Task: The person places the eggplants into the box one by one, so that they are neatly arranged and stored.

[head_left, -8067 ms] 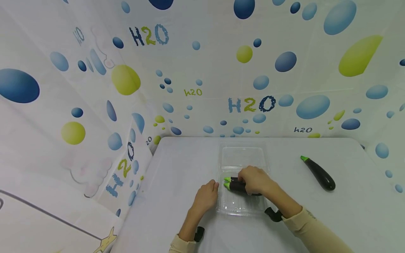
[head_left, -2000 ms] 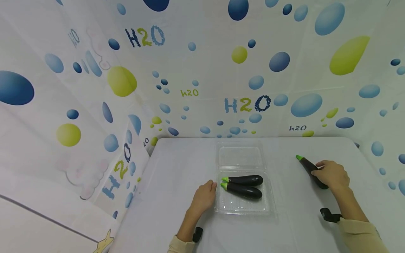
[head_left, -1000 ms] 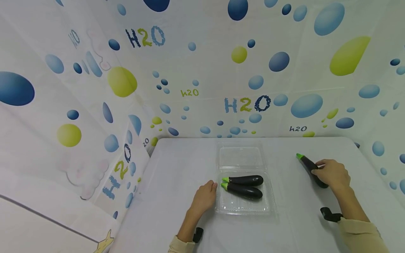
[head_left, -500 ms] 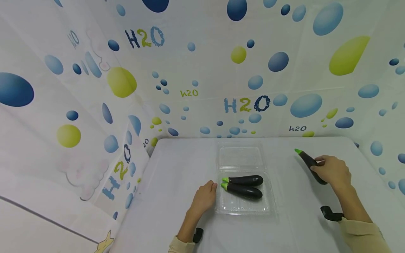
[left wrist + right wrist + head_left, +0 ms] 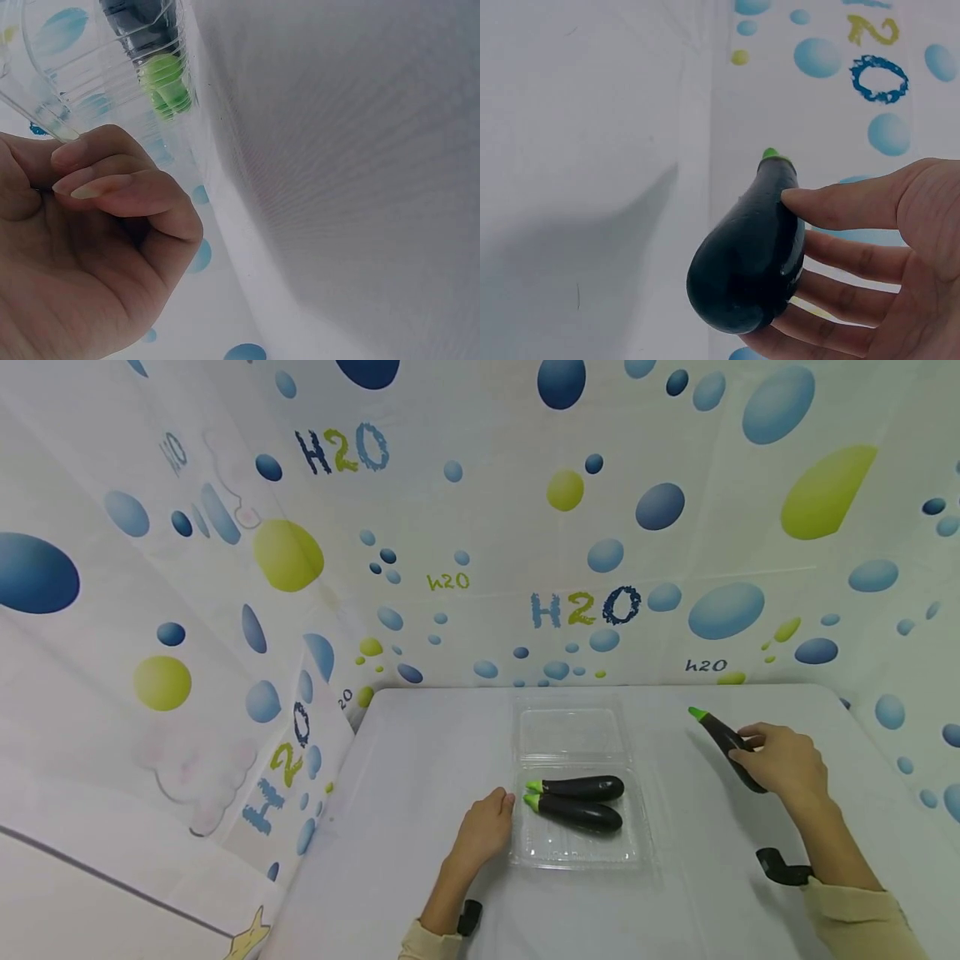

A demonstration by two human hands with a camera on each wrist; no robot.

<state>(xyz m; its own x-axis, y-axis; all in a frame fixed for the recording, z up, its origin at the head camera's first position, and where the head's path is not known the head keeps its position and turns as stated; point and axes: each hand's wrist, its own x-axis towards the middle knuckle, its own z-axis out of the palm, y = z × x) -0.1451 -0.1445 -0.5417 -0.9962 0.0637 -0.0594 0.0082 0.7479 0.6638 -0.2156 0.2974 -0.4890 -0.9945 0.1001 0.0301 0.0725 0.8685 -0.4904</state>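
Note:
My right hand (image 5: 787, 760) pinches a glossy dark eggplant (image 5: 718, 735) with a green stem, holding it over the right of the table with its shadow below. In the right wrist view the thumb lies on the near side of the eggplant (image 5: 742, 247) and the fingers are behind it. A clear plastic clamshell box (image 5: 540, 850) lies with its lid folded back, and inside rest two more eggplants, an upper one (image 5: 585, 788) and a lower one (image 5: 585, 815), stems to the left. My left hand (image 5: 483, 827) grips the box's left edge, its fingers curled in the left wrist view.
The white table (image 5: 420, 735) ends at a back wall (image 5: 510, 510) of printed cloth with blue and green drops. The clear lid (image 5: 572, 731) lies flat behind the box. Black wrist mounts (image 5: 782, 867) hang under both forearms.
Earlier my right hand was at the two eggplants in the box, then gripped the third one on the table. It has since lifted it and moved slightly left. My left hand stays put.

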